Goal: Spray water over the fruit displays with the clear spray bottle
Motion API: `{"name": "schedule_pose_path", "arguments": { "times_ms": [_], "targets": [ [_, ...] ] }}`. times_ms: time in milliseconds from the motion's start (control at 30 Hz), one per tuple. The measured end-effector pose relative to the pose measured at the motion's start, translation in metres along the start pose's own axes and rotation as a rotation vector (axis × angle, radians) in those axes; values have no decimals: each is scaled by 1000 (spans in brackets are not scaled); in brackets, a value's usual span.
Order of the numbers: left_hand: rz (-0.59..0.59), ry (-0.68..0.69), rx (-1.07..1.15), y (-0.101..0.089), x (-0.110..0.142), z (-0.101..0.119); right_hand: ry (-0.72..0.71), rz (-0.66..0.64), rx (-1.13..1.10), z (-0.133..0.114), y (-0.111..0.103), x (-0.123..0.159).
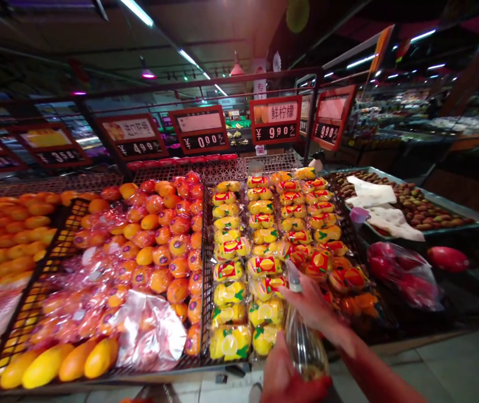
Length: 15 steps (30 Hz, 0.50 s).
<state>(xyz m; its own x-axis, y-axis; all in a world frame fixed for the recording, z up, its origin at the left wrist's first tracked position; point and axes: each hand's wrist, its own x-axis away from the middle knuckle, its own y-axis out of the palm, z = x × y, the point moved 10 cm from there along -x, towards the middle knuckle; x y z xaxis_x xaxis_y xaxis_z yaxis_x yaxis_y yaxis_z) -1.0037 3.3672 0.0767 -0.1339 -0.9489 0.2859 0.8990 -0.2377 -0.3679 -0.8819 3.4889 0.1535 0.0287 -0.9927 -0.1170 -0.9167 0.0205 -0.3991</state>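
Fairly glossy bottle (305,340); clear, streaked

head view | from wearer's head | facing forward, tilted down | hands (310,305) close, black crates (50,257) beyond

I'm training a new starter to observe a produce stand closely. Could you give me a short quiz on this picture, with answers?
1. What do the left hand and the right hand both hold?

2. True or false: a clear bag of red fruit lies to the right of the yellow packs.

3. Which price shows on the red-framed sign straight behind the yellow packs?
A) 4.99
B) 9.90
C) 0.00

Key:
1. A clear bottle, the right hand nearer its neck, the left lower down.
2. True.
3. B.
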Motion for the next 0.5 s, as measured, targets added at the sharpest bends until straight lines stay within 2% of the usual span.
{"name": "schedule_pose_path", "arguments": {
  "times_ms": [133, 267, 500],
  "targets": [
    [31, 114, -38, -42, -37, 25, -9, 19, 75, -27, 9, -50],
    [90, 221, -87, -91, -72, 55, -86, 74, 77, -52, 16, -103],
    [153, 305, -106, -165, -144, 101, -150, 141, 73, -90, 26, -218]
  ]
}}
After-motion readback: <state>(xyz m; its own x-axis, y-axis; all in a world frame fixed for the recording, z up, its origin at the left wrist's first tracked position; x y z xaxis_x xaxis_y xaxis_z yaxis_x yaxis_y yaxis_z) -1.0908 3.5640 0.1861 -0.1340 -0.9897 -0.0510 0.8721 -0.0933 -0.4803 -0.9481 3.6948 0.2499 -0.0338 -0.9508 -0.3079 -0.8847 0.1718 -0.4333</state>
